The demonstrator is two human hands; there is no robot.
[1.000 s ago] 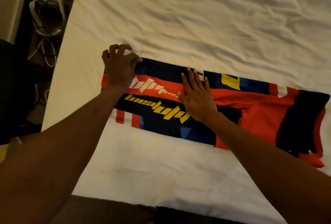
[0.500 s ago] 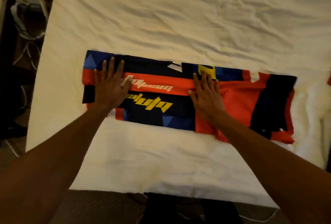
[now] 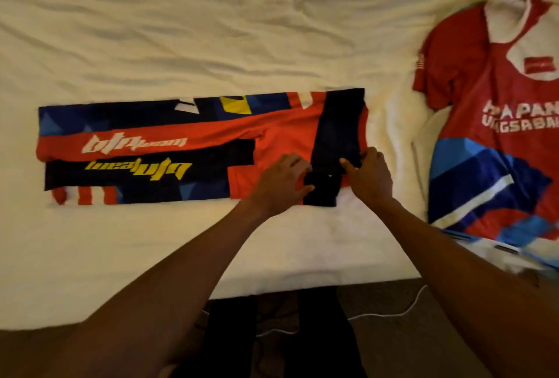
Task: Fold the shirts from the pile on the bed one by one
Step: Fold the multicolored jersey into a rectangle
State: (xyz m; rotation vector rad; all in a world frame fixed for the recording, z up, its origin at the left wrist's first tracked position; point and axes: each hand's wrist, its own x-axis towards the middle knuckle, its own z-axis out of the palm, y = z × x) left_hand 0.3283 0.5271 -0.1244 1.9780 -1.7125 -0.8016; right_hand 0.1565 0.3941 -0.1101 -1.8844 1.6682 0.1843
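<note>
Navy-and-red shirt [image 3: 145,150]: we have it folded into a long band lying flat across the cream bed [image 3: 181,29], near the front edge, with the lettering at its left end. We judge the lengthwise folds done and the crosswise fold about to begin.
Left hand [image 3: 281,184]: fingers curled onto the red cloth near the band's right end, seemingly gripping it.
Right hand [image 3: 370,179]: thumb and fingers pinch the dark right end at its near corner. Next we would need to lift this end with both hands and carry it leftward over the band, edges kept square.
Red shirt [image 3: 490,141]: spread loosely at the bed's right side, apart from the band, with other cloth showing under its near edge. It is waiting its turn.
</note>
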